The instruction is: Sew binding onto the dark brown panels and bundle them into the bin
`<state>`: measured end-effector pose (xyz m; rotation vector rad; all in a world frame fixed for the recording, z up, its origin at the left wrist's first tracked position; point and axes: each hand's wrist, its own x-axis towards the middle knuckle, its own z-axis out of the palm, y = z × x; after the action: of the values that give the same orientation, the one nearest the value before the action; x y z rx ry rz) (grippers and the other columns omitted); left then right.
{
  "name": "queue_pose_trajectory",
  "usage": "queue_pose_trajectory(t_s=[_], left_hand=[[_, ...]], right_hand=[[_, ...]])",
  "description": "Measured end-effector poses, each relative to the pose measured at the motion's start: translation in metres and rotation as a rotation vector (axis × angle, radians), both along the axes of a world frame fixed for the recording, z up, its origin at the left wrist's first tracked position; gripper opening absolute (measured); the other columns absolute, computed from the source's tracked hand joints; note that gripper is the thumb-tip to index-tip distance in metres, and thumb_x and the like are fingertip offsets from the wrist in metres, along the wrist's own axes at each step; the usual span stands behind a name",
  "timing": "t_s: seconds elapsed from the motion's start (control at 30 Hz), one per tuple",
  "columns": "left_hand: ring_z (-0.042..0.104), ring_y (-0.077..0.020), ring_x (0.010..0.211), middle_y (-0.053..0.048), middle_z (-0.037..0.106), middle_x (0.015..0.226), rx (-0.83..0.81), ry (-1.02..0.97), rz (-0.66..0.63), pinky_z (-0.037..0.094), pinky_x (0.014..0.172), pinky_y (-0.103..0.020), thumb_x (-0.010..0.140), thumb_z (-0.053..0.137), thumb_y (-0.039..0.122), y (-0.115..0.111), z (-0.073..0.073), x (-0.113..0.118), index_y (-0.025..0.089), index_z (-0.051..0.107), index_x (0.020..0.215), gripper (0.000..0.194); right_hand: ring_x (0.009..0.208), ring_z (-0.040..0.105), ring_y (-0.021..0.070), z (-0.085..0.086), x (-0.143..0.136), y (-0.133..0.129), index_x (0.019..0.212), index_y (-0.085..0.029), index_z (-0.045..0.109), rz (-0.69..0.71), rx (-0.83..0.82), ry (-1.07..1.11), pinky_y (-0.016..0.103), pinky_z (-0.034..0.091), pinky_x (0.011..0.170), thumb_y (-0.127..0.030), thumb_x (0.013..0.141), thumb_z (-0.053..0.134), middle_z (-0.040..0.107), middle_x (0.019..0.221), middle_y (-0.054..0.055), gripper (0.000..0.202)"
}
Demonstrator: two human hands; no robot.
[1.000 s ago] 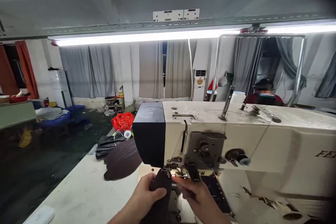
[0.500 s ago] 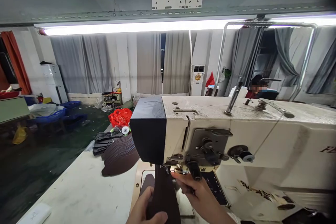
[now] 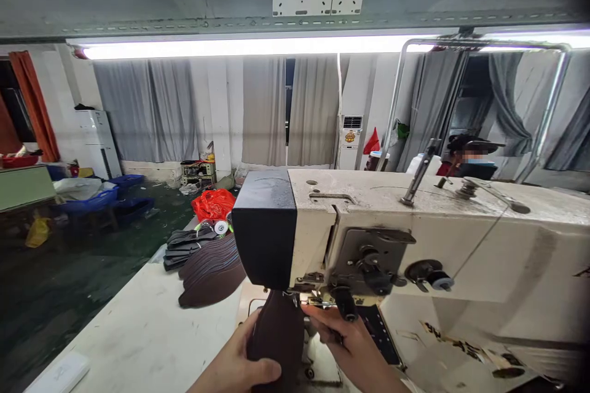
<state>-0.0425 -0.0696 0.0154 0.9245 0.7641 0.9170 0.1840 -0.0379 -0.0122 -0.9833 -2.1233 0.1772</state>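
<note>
A dark brown cut piece of sheet material [image 3: 279, 341] stands upright under the head of a white sewing machine [image 3: 313, 239], its top end at the needle area. My left hand [image 3: 239, 356] grips its left side, thumb across the face and the other fingers hidden behind. On the other side, my right hand [image 3: 348, 341] has its index fingertip at the piece's right edge, close by the presser foot, with the remaining fingers curled in. Where that edge meets the needle is mostly hidden by the machine head and fingers.
Left of the machine, a fanned stack of brown pieces [image 3: 212, 273] lies on the white table [image 3: 133, 325], beside black pieces [image 3: 187, 249] and a red plastic bag [image 3: 212, 204]. A white box-like object [image 3: 59, 373] rests at the front edge. Behind the machine sits a person [image 3: 470, 156].
The brown piece has turned and tilted, its wider curved part now showing below the needle. My left hand has shifted left with it; my right hand stays near the needle.
</note>
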Motion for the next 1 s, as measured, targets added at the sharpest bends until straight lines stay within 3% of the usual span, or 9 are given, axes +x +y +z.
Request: queue_pose_trajectory(t_s=[0.13, 0.27, 0.37, 0.53, 0.77, 1.0], left_hand=[[0.059, -0.0128, 0.066, -0.002, 0.066, 0.086, 0.045, -0.016, -0.026, 0.046, 0.057, -0.020, 0.052, 0.084, 0.029, 0.005, -0.005, 0.001, 0.022, 0.056, 0.112, 0.067], [0.048, -0.0042, 0.043, 0.000, 0.066, 0.081, -0.002, 0.158, -0.022, 0.034, 0.037, -0.015, 0.059, 0.078, 0.030, 0.009, -0.008, 0.000, 0.023, 0.046, 0.121, 0.070], [0.048, -0.0041, 0.044, 0.001, 0.066, 0.081, -0.016, 0.197, 0.016, 0.040, 0.039, -0.016, 0.060, 0.075, 0.024, 0.010, -0.006, 0.003, 0.022, 0.041, 0.125, 0.073], [0.050, -0.0063, 0.048, 0.002, 0.064, 0.078, -0.004, 0.181, 0.097, 0.042, 0.041, -0.018, 0.058, 0.068, 0.017, 0.011, 0.000, 0.015, 0.021, 0.037, 0.126, 0.074], [0.052, -0.0076, 0.048, 0.003, 0.061, 0.067, 0.035, 0.208, 0.202, 0.037, 0.042, -0.018, 0.060, 0.064, 0.018, 0.019, 0.004, 0.027, 0.017, 0.047, 0.109, 0.052], [0.051, -0.0083, 0.048, 0.005, 0.056, 0.060, 0.055, 0.201, 0.305, 0.036, 0.045, -0.020, 0.058, 0.065, 0.020, 0.042, -0.005, 0.034, 0.017, 0.049, 0.087, 0.033]], right_hand=[[0.066, 0.062, 0.0083, -0.004, 0.001, 0.002, 0.116, -0.024, 0.062, 0.006, -0.006, 0.009, 0.016, 0.050, 0.064, -0.012, 0.082, 0.042, 0.068, 0.076, 0.001, 0.041], [0.063, 0.060, 0.0082, -0.003, 0.000, 0.001, 0.117, -0.022, 0.062, 0.002, 0.007, -0.007, 0.015, 0.049, 0.061, -0.013, 0.083, 0.041, 0.068, 0.074, 0.002, 0.041], [0.057, 0.058, 0.0080, -0.002, -0.001, 0.000, 0.118, -0.021, 0.062, -0.014, -0.005, -0.009, 0.014, 0.048, 0.056, -0.014, 0.084, 0.041, 0.066, 0.069, 0.002, 0.040], [0.060, 0.060, 0.0087, -0.001, -0.002, 0.000, 0.114, -0.022, 0.065, -0.009, -0.005, 0.024, 0.016, 0.049, 0.061, -0.016, 0.085, 0.043, 0.067, 0.070, 0.002, 0.037], [0.055, 0.055, 0.0084, -0.004, -0.001, 0.000, 0.117, -0.018, 0.063, 0.017, -0.013, 0.015, 0.016, 0.047, 0.055, -0.014, 0.086, 0.041, 0.064, 0.066, 0.002, 0.039], [0.065, 0.063, 0.0117, -0.003, -0.002, 0.001, 0.119, -0.020, 0.062, 0.030, -0.023, 0.050, 0.019, 0.049, 0.059, -0.016, 0.087, 0.042, 0.068, 0.071, 0.004, 0.038]])
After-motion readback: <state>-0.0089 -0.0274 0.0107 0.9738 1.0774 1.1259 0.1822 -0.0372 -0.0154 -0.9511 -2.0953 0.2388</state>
